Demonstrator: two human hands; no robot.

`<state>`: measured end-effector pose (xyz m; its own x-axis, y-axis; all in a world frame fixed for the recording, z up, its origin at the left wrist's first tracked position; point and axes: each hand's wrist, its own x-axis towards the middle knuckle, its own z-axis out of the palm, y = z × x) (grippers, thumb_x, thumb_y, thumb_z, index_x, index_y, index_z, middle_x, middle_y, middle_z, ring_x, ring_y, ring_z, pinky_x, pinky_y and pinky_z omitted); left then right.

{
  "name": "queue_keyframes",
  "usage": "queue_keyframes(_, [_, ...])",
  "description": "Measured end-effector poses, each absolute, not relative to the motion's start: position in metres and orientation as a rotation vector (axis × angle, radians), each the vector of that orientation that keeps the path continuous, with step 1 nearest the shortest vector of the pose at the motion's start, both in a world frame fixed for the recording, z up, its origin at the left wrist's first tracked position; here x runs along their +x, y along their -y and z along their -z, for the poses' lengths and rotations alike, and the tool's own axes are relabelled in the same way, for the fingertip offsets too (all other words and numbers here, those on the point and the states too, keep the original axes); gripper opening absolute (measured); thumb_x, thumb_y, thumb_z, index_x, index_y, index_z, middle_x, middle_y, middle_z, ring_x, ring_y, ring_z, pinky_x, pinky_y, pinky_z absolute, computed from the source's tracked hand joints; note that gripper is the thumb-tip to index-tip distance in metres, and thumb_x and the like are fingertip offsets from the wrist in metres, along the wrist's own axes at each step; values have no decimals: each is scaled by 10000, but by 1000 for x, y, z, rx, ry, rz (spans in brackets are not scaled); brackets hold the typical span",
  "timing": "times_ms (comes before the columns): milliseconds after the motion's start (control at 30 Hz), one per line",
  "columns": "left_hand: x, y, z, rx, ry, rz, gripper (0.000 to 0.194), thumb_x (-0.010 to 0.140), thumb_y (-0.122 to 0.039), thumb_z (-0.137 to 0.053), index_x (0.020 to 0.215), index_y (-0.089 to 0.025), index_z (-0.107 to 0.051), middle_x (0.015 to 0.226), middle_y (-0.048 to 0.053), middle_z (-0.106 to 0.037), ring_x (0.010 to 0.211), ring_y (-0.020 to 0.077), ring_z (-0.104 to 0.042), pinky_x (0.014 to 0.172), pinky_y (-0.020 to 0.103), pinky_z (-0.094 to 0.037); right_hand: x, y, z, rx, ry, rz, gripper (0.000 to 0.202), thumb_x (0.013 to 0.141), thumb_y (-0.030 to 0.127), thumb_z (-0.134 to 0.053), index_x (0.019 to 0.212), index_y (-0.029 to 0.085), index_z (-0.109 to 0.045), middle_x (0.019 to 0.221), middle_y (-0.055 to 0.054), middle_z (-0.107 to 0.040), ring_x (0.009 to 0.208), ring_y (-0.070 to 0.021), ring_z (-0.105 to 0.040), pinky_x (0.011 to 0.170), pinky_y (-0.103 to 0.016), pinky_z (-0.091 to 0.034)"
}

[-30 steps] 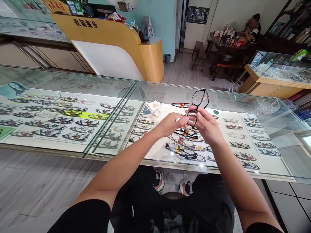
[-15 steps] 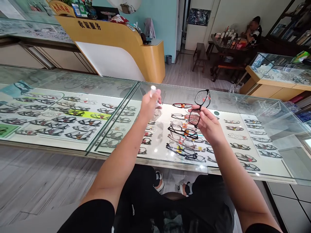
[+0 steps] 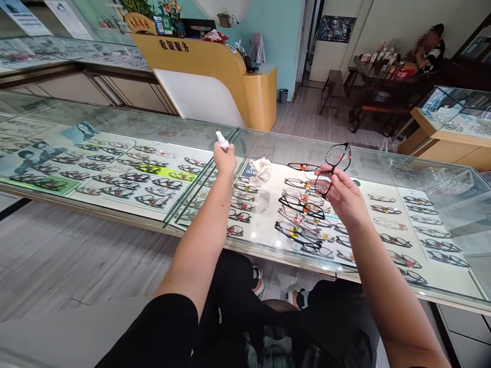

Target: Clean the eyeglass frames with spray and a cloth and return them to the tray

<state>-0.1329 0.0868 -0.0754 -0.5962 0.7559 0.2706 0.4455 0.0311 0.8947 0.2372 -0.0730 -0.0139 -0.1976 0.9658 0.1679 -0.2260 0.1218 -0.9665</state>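
At left, the left hand (image 3: 225,159) has its fingers closed round a small white bottle (image 3: 221,139), above the glass display case (image 3: 245,134); right of it, a crumpled cloth (image 3: 261,170) lies on the glass; farther right, the right hand (image 3: 348,197) grips dark-framed glasses (image 3: 333,168) between thumb and fingers, held above the case.

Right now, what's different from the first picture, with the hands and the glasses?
The left hand was right by the held glasses. It has moved away to the left and now holds up a small white bottle; I can't tell if it already had it then. The right hand still holds the glasses, and the crumpled cloth stayed put.
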Motion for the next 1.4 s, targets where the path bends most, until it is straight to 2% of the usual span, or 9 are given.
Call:
queue_keyframes(167, [-130,-86,80,1109,-2112,-1530,195,1013,-226,-597,1203,-183,-591,1227,122,-702,1081,224,-667,1014,336,-504,238,71,16,-845,1270,-1340,345,1017,541,-699,1290,332,-731,1394,-67,-722,1209,-278,-776,1008,-428,-622])
queue_keyframes(567, [-121,-75,72,1084,-2167,-1441,245,973,-209,-654,1194,-223,-549,1261,140,-710,1176,307,-685,1061,435,-499,239,73,14,-857,1286,-1327,341,1030,545,-676,1298,340,-727,1398,-62,-713,1214,-271,-774,989,-408,-622])
queue_keyframes(667, [-114,-71,66,1087,-2190,-1473,364,967,-228,-694,1280,-217,-509,1371,177,-666,1291,329,-656,1121,460,-485,240,72,15,-857,1294,-1314,349,1035,547,-665,1315,345,-721,1409,-62,-712,1205,-270,-772,978,-412,-624])
queue_keyframes(800, [-94,-59,49,1199,-2281,-1795,635,915,-222,-775,1434,-186,-412,1605,240,-479,1536,347,-481,1271,466,-384,240,72,14,-853,1273,-1322,336,1028,536,-681,1301,347,-732,1406,-61,-714,1210,-274,-770,976,-412,-622])
queue_keyframes(933, [-73,-41,28,1408,-2101,-1963,488,907,-164,-741,1324,-196,-490,1443,165,-581,1336,268,-594,1194,396,-437,240,72,13,-843,1257,-1329,309,1025,523,-693,1275,350,-747,1373,-54,-724,1201,-265,-772,980,-409,-619])
queue_keyframes(1067, [-61,-25,16,1713,-1790,-1533,84,999,-280,-652,1019,-224,-592,1014,45,-683,897,188,-618,901,337,-495,240,72,14,-854,1271,-1310,335,1030,537,-682,1287,329,-730,1384,-70,-722,1199,-267,-769,970,-411,-619])
queue_keyframes(1133, [-59,-21,16,1769,-1822,-1248,176,983,-378,-693,934,-230,-611,937,42,-699,832,203,-610,826,349,-471,239,72,14,-864,1263,-1314,339,1032,535,-682,1288,319,-730,1379,-74,-721,1186,-261,-771,968,-405,-617])
queue_keyframes(1267, [-57,-19,20,1800,-2036,-751,373,861,-559,-816,912,-246,-619,1022,100,-755,945,305,-681,824,388,-462,238,72,13,-829,1237,-1351,301,1040,503,-690,1277,330,-755,1339,-58,-724,1165,-243,-775,970,-382,-606])
queue_keyframes(1400, [-59,-23,24,1788,-2093,-382,402,799,-590,-841,915,-249,-662,1063,120,-795,1027,341,-726,831,373,-475,238,72,13,-815,1213,-1376,274,1030,487,-711,1251,337,-773,1326,-47,-723,1153,-237,-774,943,-365,-597])
